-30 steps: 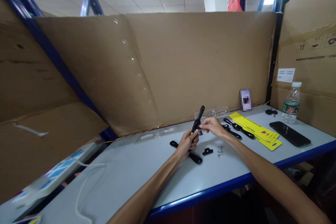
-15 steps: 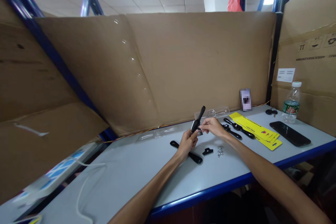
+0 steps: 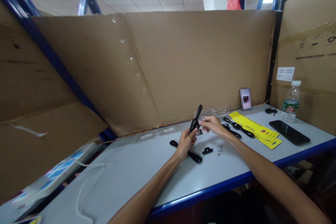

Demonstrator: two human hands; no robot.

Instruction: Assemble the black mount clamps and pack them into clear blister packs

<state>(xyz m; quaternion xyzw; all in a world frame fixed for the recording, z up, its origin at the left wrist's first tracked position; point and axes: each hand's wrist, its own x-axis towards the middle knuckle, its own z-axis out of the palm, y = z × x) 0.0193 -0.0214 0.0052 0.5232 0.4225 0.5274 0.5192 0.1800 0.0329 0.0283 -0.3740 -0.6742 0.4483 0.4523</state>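
Observation:
My left hand (image 3: 187,142) is closed around the lower part of a black spokeshave (image 3: 194,124), held tilted with one handle pointing up. Close against its middle, my right hand (image 3: 210,124) has its fingers pinched together; what is between them is too small to make out. Under my left wrist, another black spokeshave body (image 3: 194,156) lies on the table. To its right are a small black cap plate (image 3: 207,151) and several silver thumbscrews (image 3: 219,152). Two more black spokeshaves (image 3: 243,130) rest further right, partly behind my right forearm.
Yellow printed cards (image 3: 258,129), a black phone (image 3: 289,132), keys (image 3: 271,111) and a water bottle (image 3: 290,103) occupy the table's right side. Clear plastic packaging (image 3: 157,133) lies along the cardboard wall (image 3: 199,63). A power strip (image 3: 61,168) with a white cable is at left.
The held spokeshave has turned slightly, showing more of its middle, and its upper handle has shifted a little left. My right fingers stay pinched beside it.

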